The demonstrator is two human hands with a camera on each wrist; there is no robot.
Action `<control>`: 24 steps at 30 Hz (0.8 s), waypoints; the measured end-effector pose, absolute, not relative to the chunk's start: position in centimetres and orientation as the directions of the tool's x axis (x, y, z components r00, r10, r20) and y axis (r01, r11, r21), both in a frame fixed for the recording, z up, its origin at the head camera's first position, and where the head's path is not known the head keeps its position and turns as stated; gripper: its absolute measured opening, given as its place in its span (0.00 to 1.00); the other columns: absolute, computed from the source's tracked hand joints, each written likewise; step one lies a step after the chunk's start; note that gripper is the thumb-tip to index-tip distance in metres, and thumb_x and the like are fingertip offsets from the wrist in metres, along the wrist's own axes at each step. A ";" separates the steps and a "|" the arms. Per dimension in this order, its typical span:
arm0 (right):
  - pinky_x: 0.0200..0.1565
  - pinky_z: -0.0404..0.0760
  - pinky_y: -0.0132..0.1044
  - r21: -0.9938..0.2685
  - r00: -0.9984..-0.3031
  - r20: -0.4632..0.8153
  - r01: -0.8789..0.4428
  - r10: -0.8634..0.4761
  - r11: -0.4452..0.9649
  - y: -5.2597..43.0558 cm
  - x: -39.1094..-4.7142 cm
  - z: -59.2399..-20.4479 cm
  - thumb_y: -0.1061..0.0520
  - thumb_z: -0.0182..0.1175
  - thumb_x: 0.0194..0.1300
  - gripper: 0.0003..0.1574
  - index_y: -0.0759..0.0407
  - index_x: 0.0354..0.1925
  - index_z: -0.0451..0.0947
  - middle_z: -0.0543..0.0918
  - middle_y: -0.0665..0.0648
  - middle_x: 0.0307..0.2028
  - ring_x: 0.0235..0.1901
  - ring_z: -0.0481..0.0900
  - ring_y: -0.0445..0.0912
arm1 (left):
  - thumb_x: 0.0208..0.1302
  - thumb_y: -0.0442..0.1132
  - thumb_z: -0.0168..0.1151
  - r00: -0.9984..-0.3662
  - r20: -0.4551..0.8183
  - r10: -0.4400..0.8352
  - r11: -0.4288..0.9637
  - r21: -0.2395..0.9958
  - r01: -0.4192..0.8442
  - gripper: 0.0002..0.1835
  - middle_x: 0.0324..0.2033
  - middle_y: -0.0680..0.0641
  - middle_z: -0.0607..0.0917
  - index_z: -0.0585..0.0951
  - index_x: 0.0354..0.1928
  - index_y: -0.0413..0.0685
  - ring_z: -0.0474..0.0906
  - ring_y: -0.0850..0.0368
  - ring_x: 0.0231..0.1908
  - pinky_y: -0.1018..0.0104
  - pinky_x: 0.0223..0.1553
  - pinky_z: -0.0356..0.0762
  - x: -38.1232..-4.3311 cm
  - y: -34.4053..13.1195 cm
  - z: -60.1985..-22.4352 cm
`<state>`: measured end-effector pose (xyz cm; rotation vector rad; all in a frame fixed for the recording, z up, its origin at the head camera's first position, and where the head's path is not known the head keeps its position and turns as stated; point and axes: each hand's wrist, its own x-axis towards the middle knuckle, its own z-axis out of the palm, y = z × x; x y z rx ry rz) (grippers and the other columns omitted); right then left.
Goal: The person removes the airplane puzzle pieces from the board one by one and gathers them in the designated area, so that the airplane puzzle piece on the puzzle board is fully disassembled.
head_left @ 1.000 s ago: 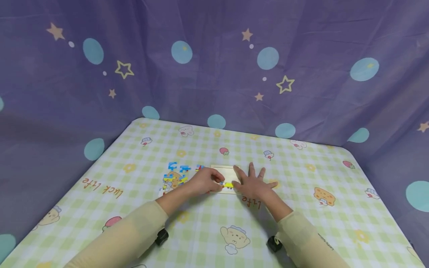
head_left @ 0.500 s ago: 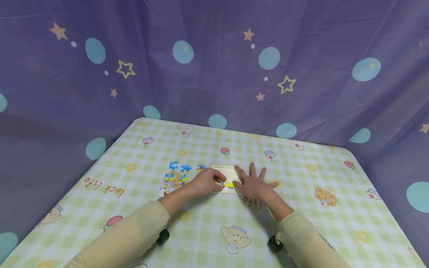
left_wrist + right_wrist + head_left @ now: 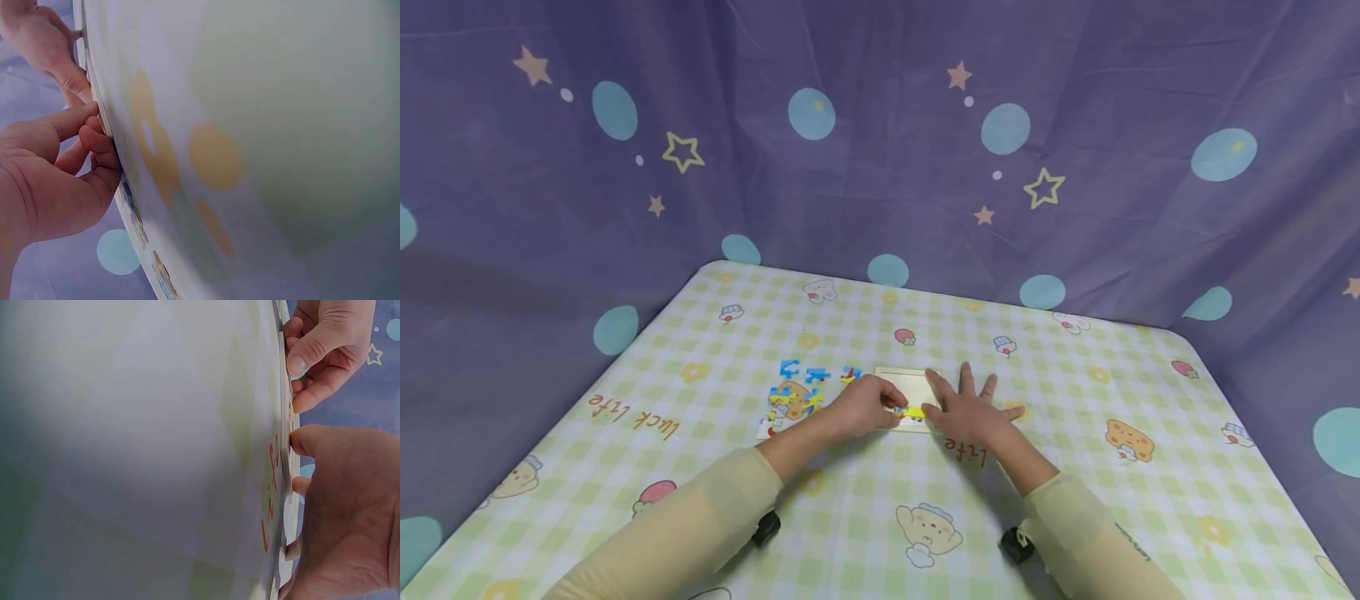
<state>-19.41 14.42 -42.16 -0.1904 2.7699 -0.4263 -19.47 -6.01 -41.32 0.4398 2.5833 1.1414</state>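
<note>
A shallow wooden puzzle tray (image 3: 910, 382) lies on the table between my hands. Along its near edge sit jigsaw pieces, among them a yellow puzzle piece (image 3: 915, 412). My left hand (image 3: 862, 407) is at the tray's near left corner, thumb and index finger curled about a small puzzle piece (image 3: 898, 409) that they partly hide. Fingers spread, my right hand (image 3: 972, 414) rests over the tray's right side, its thumb close to the yellow piece. In the right wrist view the left hand (image 3: 334, 347) and right hand (image 3: 353, 506) both touch the tray's edge (image 3: 285, 419).
Several loose puzzle pieces lie left of the tray, including a blue piece (image 3: 790, 367), another blue piece (image 3: 817, 375) and a blue and red piece (image 3: 851, 374). My left forearm partly covers others. A checked tablecloth (image 3: 1037, 533) covers the table; a purple curtain (image 3: 880, 192) hangs behind.
The head view has shifted slightly. My left fingers stay at the tray's near left corner with hardly any movement, and the right hand keeps its place on the tray.
</note>
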 end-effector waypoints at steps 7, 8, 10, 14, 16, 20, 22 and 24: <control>0.47 0.36 0.91 -0.313 -0.935 -0.305 -0.082 -0.182 0.946 14.4 -19.4 -42.1 0.30 0.46 0.75 0.44 0.31 0.81 0.43 0.30 0.65 0.79 0.71 0.24 0.77 | 0.58 0.28 0.72 -0.917 -0.114 0.381 0.619 0.768 0.162 0.09 0.36 0.51 0.84 0.86 0.41 0.44 0.77 0.58 0.38 0.64 0.44 0.78 -19.5 -6.0 -41.5; 0.47 0.36 0.91 -0.314 -0.934 -0.307 -0.080 -0.181 0.946 14.4 -19.4 -42.1 0.29 0.46 0.75 0.44 0.30 0.81 0.43 0.30 0.65 0.79 0.71 0.24 0.77 | 0.59 0.28 0.71 -0.917 -0.111 0.382 0.609 0.777 0.159 0.08 0.34 0.51 0.83 0.86 0.40 0.43 0.77 0.58 0.36 0.65 0.40 0.77 -19.5 -6.0 -41.6; 0.47 0.36 0.91 -0.317 -0.934 -0.308 -0.078 -0.180 0.945 14.4 -19.4 -42.0 0.29 0.47 0.75 0.44 0.30 0.81 0.43 0.30 0.65 0.79 0.71 0.24 0.77 | 0.61 0.28 0.70 -0.916 -0.111 0.385 0.586 0.796 0.150 0.06 0.30 0.50 0.82 0.85 0.39 0.43 0.76 0.59 0.30 0.67 0.33 0.76 -19.5 -6.0 -41.6; 0.47 0.36 0.91 -0.319 -0.934 -0.309 -0.074 -0.177 0.945 14.4 -19.4 -41.9 0.29 0.47 0.75 0.44 0.30 0.81 0.43 0.30 0.65 0.79 0.71 0.24 0.77 | 0.63 0.28 0.69 -0.915 -0.099 0.391 0.545 0.826 0.143 0.05 0.24 0.48 0.80 0.83 0.38 0.43 0.75 0.59 0.20 0.68 0.25 0.74 -19.5 -6.0 -41.6; 0.47 0.35 0.91 -0.320 -0.934 -0.310 -0.073 -0.177 0.945 14.4 -19.4 -41.9 0.29 0.47 0.75 0.44 0.30 0.81 0.43 0.30 0.65 0.79 0.71 0.24 0.76 | 0.63 0.28 0.69 -0.917 -0.093 0.389 0.539 0.830 0.144 0.05 0.22 0.48 0.80 0.84 0.38 0.42 0.75 0.58 0.18 0.68 0.24 0.74 -19.4 -6.0 -41.7; 0.47 0.35 0.91 -0.319 -0.934 -0.308 -0.075 -0.178 0.945 14.4 -19.4 -41.9 0.30 0.47 0.75 0.44 0.31 0.81 0.43 0.30 0.65 0.79 0.71 0.24 0.77 | 0.63 0.28 0.69 -0.919 -0.094 0.383 0.536 0.833 0.138 0.05 0.22 0.48 0.80 0.85 0.39 0.42 0.75 0.59 0.18 0.68 0.25 0.73 -19.4 -6.1 -41.8; 0.47 0.35 0.91 -0.316 -0.935 -0.307 -0.075 -0.177 0.946 14.4 -19.4 -42.0 0.30 0.47 0.75 0.44 0.31 0.81 0.43 0.30 0.65 0.79 0.72 0.24 0.76 | 0.63 0.29 0.68 -0.920 -0.100 0.380 0.531 0.837 0.129 0.04 0.22 0.48 0.80 0.85 0.39 0.41 0.75 0.59 0.18 0.69 0.24 0.73 -19.4 -6.2 -41.8; 0.47 0.35 0.91 -0.314 -0.936 -0.306 -0.075 -0.176 0.946 14.3 -19.3 -42.0 0.30 0.47 0.75 0.44 0.30 0.81 0.43 0.30 0.65 0.79 0.72 0.25 0.76 | 0.64 0.29 0.68 -0.921 -0.105 0.376 0.518 0.848 0.115 0.04 0.23 0.48 0.81 0.85 0.39 0.41 0.75 0.59 0.19 0.69 0.24 0.73 -19.4 -6.3 -41.9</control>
